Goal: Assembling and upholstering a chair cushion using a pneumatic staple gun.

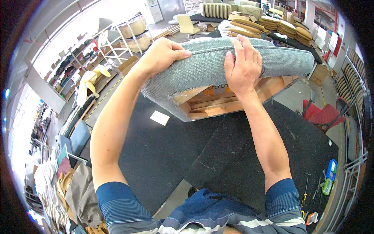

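An upholstered seat (280, 61) in grey-green woven fabric stands tilted on the black-topped table (163, 156). Its open underside faces me, showing a wooden frame (218, 110) with dark wavy springs and orange pieces inside. My left hand (161, 56) grips the upper left edge, its thumb on the piped seam and its other fingers mostly hidden behind the fabric. On the front band, right of the middle, my right hand (243, 70) lies with fingers stretched up over the seam. A ragged fabric edge hangs along the frame's opening.
A white pad (159, 117) lies left of the seat. Screwdrivers (305, 191) and a blue-green box (329, 177) are at the table's right edge. A red chair (323, 113) stands beyond. Fabric pieces (83, 195) are piled at left; stacked cushions (245, 29) stand behind.
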Demonstrator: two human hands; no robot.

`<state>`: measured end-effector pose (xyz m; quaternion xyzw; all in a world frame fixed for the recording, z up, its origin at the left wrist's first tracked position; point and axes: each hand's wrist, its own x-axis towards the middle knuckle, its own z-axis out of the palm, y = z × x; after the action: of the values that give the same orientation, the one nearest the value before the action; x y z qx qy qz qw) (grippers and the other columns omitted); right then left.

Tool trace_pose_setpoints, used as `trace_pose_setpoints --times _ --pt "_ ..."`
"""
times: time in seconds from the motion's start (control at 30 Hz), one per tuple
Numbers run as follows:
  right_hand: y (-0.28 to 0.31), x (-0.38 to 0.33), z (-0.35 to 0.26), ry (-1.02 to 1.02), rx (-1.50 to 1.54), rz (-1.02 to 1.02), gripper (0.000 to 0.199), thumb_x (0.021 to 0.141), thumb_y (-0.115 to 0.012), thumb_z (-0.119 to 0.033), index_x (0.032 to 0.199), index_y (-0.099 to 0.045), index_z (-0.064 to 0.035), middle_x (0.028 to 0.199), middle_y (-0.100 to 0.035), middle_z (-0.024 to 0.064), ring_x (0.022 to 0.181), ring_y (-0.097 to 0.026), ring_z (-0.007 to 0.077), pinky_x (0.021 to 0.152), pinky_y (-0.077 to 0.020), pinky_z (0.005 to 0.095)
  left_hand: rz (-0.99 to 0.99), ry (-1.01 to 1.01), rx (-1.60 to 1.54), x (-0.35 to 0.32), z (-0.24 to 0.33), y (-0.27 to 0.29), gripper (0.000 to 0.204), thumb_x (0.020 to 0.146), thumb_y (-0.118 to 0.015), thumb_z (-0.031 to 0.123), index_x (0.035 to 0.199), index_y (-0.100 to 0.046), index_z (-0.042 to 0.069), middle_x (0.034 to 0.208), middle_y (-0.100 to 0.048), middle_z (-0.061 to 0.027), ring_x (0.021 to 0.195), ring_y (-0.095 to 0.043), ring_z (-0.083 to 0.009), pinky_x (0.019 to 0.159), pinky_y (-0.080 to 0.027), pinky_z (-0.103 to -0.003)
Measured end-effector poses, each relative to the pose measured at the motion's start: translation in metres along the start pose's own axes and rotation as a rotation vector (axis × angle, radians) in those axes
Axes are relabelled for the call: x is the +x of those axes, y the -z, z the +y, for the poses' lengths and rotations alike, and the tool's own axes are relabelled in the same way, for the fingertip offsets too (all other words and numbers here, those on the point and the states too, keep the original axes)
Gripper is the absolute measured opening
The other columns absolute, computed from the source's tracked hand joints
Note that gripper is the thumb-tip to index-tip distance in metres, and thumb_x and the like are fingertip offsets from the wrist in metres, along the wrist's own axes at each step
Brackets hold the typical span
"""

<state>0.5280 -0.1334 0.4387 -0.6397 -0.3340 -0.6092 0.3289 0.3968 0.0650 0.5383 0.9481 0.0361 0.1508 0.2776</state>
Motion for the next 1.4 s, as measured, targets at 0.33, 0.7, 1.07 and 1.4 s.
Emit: trace_pose_setpoints --times 0.33,0.7,1.07,1.4 --pt "0.011 0.001 -0.007 -0.041 0.034 -0.033 0.033 0.086 -0.058 -0.024 0.114 -0.061 -0.0067 0.121 -0.058 0.0155 0.109 -0.055 0.0329 0.096 -0.0386 0.0458 0.012 0.019 -0.072 -0.005 -0.002 -0.003 0.027 0.088 -0.066 0.024 0.085 -0.072 -0.003 0.067 -0.063 -0.0004 0.063 -0.055 -0.0074 0.062 -0.045 -0.027" --pt "0.010 -0.003 0.000 -0.036 -0.006 -0.069 0.031 0.083 -0.061 -0.026 0.108 -0.063 -0.0072 0.119 -0.058 0.0150 0.110 -0.055 0.0313 0.096 -0.0401 0.0477 0.265 -0.176 0.016 -0.005 -0.012 0.018 0.026 0.091 -0.063 0.025 0.099 -0.073 0.003 0.092 -0.071 -0.0034 0.088 -0.062 -0.0156 0.083 -0.047 -0.029" --pt "0.005 0.000 -0.007 0.019 0.016 -0.027 0.026 0.088 -0.056 -0.025 0.105 -0.066 -0.0087 0.116 -0.061 0.0093 0.107 -0.057 0.0289 0.096 -0.0401 0.0450 0.291 0.115 -0.105 -0.042 -0.052 0.048 0.024 0.090 -0.068 0.023 0.102 -0.073 0.003 0.094 -0.069 -0.0008 0.088 -0.060 -0.0100 0.084 -0.046 -0.027" --pt "0.005 -0.001 0.000 0.047 -0.026 -0.031 0.024 0.088 -0.056 -0.023 0.104 -0.066 -0.0099 0.113 -0.062 0.0072 0.105 -0.058 0.0268 0.095 -0.0412 0.0424 0.093 0.042 -0.001 -0.048 -0.039 0.042 0.026 0.083 -0.074 0.026 0.098 -0.075 0.005 0.087 -0.069 -0.0007 0.084 -0.060 -0.0103 0.081 -0.045 -0.027"
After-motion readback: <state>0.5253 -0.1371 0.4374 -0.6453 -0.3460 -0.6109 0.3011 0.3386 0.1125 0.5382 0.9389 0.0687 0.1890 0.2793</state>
